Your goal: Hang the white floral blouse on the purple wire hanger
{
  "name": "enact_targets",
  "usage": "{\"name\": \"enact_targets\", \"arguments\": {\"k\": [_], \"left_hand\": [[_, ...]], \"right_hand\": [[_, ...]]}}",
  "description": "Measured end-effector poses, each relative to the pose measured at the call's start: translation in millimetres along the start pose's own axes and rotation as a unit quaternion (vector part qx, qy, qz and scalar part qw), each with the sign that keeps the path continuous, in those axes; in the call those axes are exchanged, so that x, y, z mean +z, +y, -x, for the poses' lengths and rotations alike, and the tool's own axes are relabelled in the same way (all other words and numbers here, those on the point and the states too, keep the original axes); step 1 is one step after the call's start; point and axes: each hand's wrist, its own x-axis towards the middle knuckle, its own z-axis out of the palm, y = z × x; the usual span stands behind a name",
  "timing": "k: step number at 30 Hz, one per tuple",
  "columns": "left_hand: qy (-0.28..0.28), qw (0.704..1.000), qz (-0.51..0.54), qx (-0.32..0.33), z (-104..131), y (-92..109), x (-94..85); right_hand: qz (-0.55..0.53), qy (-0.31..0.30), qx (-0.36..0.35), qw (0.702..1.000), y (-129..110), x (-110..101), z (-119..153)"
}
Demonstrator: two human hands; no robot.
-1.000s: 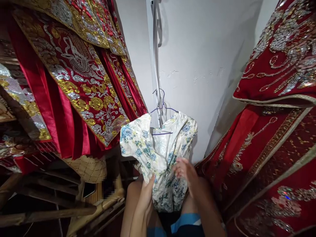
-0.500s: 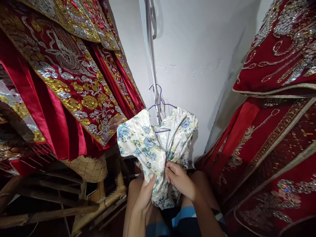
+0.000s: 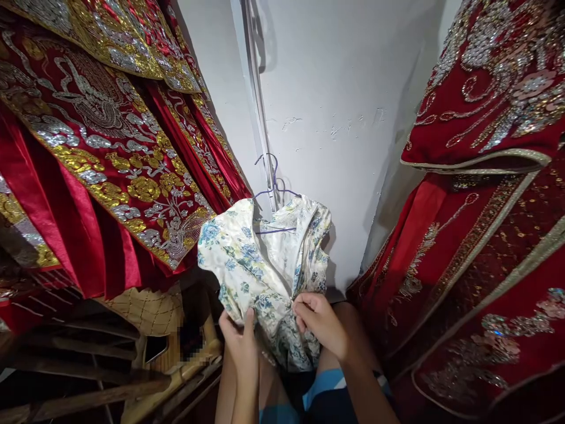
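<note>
A white short-sleeved top (image 3: 238, 259) with blue and yellow-green flowers hangs in front of me on a thin purple hanger (image 3: 276, 182). Its V-shaped front gapes at the neck, and the lower part is bunched over my lap. My left hand (image 3: 242, 341) has the fabric between thumb and fingers at the top's left side. At the bottom of the V, the curled fingers of my right hand (image 3: 321, 324) pinch the front edge. Whatever small fastening may lie under those fingertips is hidden.
Red gowns with gold and silver embroidery (image 3: 141, 182) hang at left; more beaded red garments (image 3: 441, 247) hang at right. A narrow metal strip (image 3: 258, 100) runs down the pale wall (image 3: 335, 76). A bamboo chair (image 3: 145, 383) with a phone-like object (image 3: 156, 347) stands lower left.
My left hand has shifted outward to the left side of the top, spreading the fabric, and the neck opening gapes wider. My right hand keeps its pinch. The whole view has swung slightly.
</note>
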Motion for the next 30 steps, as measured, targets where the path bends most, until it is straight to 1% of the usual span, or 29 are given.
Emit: {"name": "enact_targets", "arguments": {"k": [1, 2, 3, 4, 6, 8, 9, 11, 13, 15, 17, 19, 22, 25, 28, 30], "left_hand": [[0.026, 0.997, -0.034, 0.065, 3.0, -0.7, 0.0], [0.032, 0.990, -0.064, 0.120, 7.6, -1.4, 1.0], [0.018, 0.983, -0.088, 0.158, 13.0, -2.7, 3.1], [-0.013, 0.979, -0.102, 0.178, 18.0, -4.8, 6.6], [-0.085, 0.976, -0.102, 0.174, 22.9, -12.1, 17.6], [-0.135, 0.975, -0.093, 0.147, 15.4, -22.7, 33.8], [-0.151, 0.975, -0.094, 0.137, 6.2, -28.2, 43.6], [-0.179, 0.969, -0.120, 0.120, -20.9, -37.1, 65.6], [-0.199, 0.957, -0.181, 0.104, -53.2, -41.1, 88.8], [-0.214, 0.942, -0.241, 0.093, -82.3, -40.7, 110.0], [-0.232, 0.930, -0.271, 0.088, -102.5, -38.2, 126.1], [-0.251, 0.921, -0.286, 0.088, -112.8, -35.5, 136.0], [-0.273, 0.910, -0.296, 0.096, -115.9, -32.0, 141.2], [-0.295, 0.908, -0.282, 0.098, -111.6, -28.8, 138.8], [-0.322, 0.911, -0.243, 0.083, -99.4, -25.8, 129.5], [-0.342, 0.914, -0.209, 0.059, -84.3, -23.4, 118.7]], "right_hand": [[-0.009, -0.015, -0.003, 1.000, -1.6, 2.3, 0.4], [-0.017, -0.031, -0.007, 0.999, -3.3, 4.8, 0.6], [-0.025, -0.041, -0.012, 0.999, -4.8, 7.3, 0.6], [-0.033, -0.042, -0.015, 0.998, -5.9, 9.2, 0.3], [-0.047, -0.018, -0.012, 0.999, -5.6, 10.5, -1.6], [-0.053, 0.010, 0.004, 0.999, -1.6, 8.1, -4.7], [-0.054, 0.018, 0.012, 0.998, 1.4, 5.9, -6.5], [-0.054, 0.023, 0.025, 0.998, 7.7, 0.8, -10.0], [-0.052, 0.026, 0.028, 0.998, 12.7, -3.2, -12.6], [-0.048, 0.029, 0.027, 0.998, 15.8, -4.8, -13.9], [-0.047, 0.030, 0.030, 0.998, 17.8, -4.3, -13.9], [-0.046, 0.025, 0.036, 0.998, 19.5, -3.1, -13.1], [-0.039, 0.015, 0.041, 0.998, 21.4, -2.7, -11.4], [-0.025, 0.003, 0.036, 0.999, 22.4, -5.8, -10.0], [-0.014, 0.007, 0.034, 0.999, 27.2, -11.6, -10.0], [0.007, 0.035, 0.033, 0.999, 34.8, -16.0, -11.5]]}}
